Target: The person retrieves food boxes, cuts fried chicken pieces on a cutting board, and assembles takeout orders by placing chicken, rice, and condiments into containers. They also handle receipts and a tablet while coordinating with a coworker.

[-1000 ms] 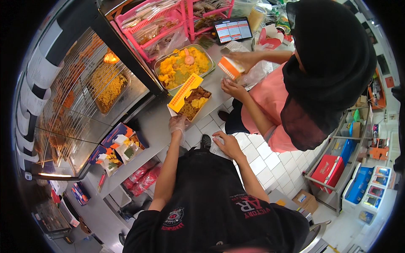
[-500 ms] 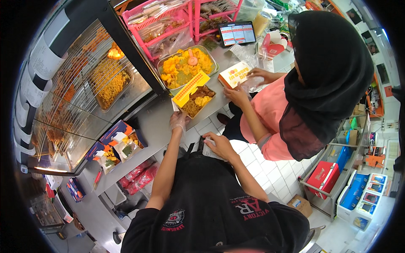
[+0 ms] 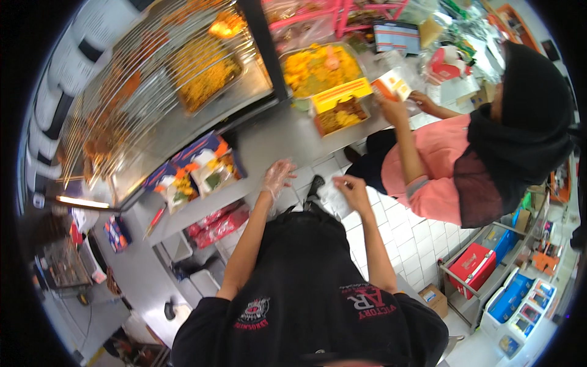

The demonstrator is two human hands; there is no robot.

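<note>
My left hand (image 3: 278,177) wears a thin clear plastic glove and hovers with fingers spread just below the steel counter's (image 3: 287,144) edge. My right hand (image 3: 353,188) is bare and pinches a limp piece of clear plastic (image 3: 333,197), which hangs between my two hands. On the counter ahead lies an open orange-lidded box of fried food (image 3: 339,111). A co-worker in a pink top (image 3: 437,165) stands to the right, holding a small orange and white carton (image 3: 391,85) over the counter.
A glass warming cabinet with trays of fried food (image 3: 195,73) fills the upper left. A tray of yellow food (image 3: 315,67) and pink baskets (image 3: 318,18) sit behind the box. Packets lie on a lower shelf (image 3: 189,174). White tiled floor and storage racks (image 3: 489,269) are at right.
My left hand has pulled back from the food box to the counter's edge. My right hand rose closer to it with the plastic. The co-worker lifted the small carton further up the counter.
</note>
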